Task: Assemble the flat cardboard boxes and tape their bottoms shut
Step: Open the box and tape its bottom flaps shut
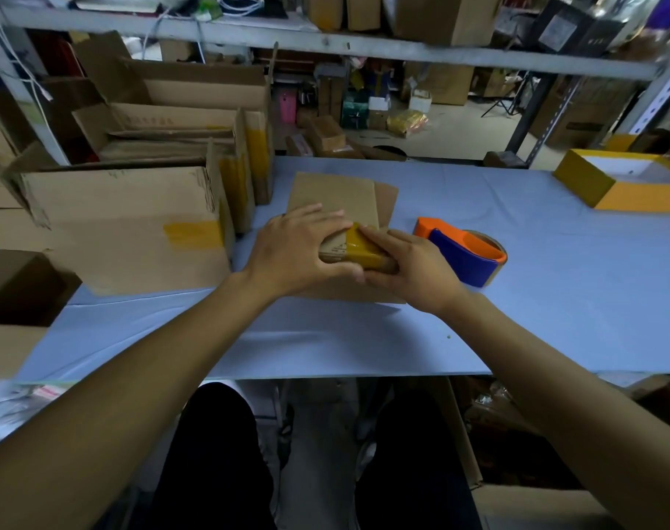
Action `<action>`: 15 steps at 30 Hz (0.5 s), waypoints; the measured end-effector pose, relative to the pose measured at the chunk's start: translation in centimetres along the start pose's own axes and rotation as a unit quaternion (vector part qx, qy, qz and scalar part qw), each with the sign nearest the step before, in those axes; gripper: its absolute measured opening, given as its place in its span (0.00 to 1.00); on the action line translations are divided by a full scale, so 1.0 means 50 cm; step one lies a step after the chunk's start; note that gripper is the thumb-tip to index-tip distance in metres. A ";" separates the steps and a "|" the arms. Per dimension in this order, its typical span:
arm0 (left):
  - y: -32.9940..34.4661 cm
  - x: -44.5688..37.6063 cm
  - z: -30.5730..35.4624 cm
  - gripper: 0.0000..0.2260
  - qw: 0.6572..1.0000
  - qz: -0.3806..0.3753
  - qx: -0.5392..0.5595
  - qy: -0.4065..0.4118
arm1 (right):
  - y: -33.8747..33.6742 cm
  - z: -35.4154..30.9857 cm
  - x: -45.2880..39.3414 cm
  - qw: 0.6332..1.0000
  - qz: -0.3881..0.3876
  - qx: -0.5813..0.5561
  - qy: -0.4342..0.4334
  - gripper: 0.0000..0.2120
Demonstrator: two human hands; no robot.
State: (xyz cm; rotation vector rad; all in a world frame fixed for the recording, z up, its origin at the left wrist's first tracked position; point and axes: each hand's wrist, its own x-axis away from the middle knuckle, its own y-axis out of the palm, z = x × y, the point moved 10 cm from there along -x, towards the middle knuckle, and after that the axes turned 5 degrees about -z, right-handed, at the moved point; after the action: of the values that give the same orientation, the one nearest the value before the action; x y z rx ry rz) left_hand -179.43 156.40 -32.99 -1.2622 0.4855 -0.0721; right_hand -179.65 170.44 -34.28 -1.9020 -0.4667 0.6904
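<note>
A person seated at a blue table (517, 231) works on 1 small cardboard box (358, 254) with 2 bare hands. The box sits near the middle of the table, on top of a layer of flat cardboard sheets (333, 197); at least 2 sheets show, one edge peeking out to the right of the other. A strip of yellow-brown tape (364, 246) runs across the top face of the box and down its near side.

The left hand (303, 250) lies over the left part of the box, fingers fairly straight and spread across the top, thumb at the near edge. The right hand (406, 262) meets it from the right, fingers curled against the taped end of the box and fingertips pressing on the tape.

Just right of the right hand rests 1 tape dispenser (463, 254), orange and blue, with a roll of tan tape inside it, lying on the table.

At the left of the table stand 4 larger cardboard boxes (134, 223) in a row receding toward the far side, each showing a band of the same yellow tape. At the far right edge of the table lies 1 shallow yellow box (586, 181) with a white interior. Metal shelving (326, 40) crowded with cartons fills the far background.
</note>
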 end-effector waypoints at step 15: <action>0.005 -0.003 0.006 0.35 0.999 0.003 -0.033 0.000 | -0.006 0.014 0.001 0.998 0.016 -0.052 -0.006 0.28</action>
State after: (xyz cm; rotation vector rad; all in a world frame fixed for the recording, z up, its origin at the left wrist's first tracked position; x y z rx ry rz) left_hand -179.50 156.80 -33.13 -1.3259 0.4952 -0.0501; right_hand -180.05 171.06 -34.24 -2.0086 -0.4891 0.7098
